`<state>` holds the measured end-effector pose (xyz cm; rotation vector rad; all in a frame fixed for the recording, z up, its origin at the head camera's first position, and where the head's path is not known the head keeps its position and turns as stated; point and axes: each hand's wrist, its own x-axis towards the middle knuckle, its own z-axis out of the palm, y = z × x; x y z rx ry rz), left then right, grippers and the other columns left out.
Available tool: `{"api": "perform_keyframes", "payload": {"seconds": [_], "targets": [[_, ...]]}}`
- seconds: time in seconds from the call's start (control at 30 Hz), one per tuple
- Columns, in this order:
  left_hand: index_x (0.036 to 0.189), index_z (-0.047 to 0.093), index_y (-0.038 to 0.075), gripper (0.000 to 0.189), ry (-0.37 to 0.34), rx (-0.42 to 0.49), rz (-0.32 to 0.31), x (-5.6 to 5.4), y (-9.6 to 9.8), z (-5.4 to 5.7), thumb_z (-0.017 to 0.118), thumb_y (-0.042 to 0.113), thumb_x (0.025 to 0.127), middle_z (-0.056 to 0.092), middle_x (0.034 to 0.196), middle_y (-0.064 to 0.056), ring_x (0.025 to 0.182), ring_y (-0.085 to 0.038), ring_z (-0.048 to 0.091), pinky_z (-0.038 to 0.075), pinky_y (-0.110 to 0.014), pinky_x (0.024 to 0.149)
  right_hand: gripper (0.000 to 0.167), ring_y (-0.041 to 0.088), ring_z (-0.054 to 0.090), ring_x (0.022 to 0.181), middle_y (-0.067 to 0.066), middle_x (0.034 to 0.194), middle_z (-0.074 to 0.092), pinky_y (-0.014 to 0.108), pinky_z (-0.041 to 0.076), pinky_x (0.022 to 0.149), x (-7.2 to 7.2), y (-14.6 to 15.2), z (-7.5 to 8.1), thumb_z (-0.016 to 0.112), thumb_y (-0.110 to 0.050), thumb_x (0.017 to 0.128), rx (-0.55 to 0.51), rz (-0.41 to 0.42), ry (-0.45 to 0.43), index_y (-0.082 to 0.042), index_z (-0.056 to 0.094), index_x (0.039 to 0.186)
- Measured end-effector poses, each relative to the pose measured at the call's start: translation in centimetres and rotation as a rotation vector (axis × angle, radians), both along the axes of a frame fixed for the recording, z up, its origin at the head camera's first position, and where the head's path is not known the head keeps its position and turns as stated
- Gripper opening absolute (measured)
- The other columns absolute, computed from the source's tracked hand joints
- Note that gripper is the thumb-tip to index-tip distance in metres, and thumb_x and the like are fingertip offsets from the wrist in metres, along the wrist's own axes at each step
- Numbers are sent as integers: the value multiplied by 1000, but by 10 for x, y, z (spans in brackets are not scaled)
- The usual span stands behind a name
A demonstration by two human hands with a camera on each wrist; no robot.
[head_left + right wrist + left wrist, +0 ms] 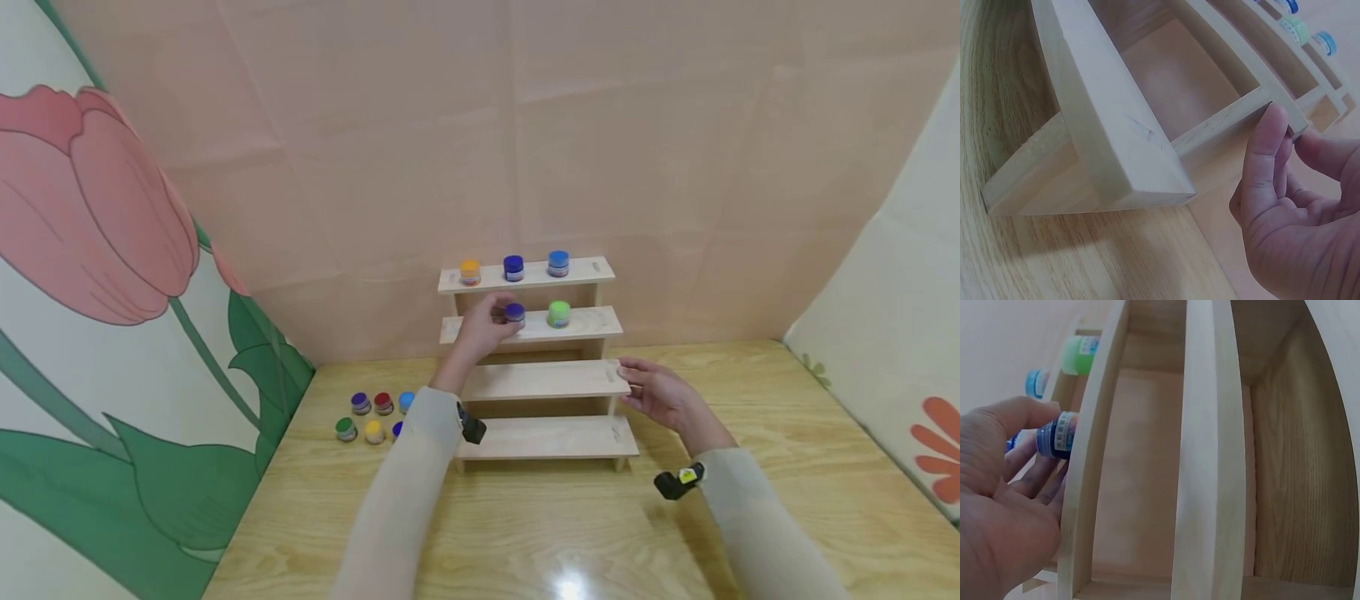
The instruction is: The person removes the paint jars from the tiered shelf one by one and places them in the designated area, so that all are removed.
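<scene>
A small paint jar with a dark purple lid point(514, 313) stands upright at the second tier from the top of a wooden step shelf point(543, 379). My left hand point(482, 327) pinches it from the left side; in the left wrist view the thumb lies along one side of the jar point(1060, 435) and the fingers pass behind it. A light green paint jar point(558, 314) stands on that same tier, to the right. My right hand point(663, 395) grips the right end of the third tier, thumb and fingers around the board's corner in the right wrist view.
On the top tier stand an orange point(470, 272), a dark blue point(513, 267) and a light blue jar point(558, 263). Several more jars, among them a green one point(346, 429) and a red one point(383, 403), stand on the wooden table left of the shelf, partly behind my left sleeve.
</scene>
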<state>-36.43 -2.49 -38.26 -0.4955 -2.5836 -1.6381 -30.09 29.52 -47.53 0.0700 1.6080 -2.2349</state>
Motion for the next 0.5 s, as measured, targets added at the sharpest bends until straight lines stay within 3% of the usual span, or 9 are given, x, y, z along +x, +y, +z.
{"api": "perform_keyframes", "payload": {"seconds": [0.5], "targets": [[136, 58, 11, 47, -11, -106, 102, 0, 8, -4, 76, 16, 92, 65, 128, -10, 118, -27, 62, 53, -39, 100, 29, 10, 66, 84, -3, 99, 70, 24, 59, 76, -1, 0, 0, 57, -16, 105, 20, -16, -15, -14, 45, 131]]}}
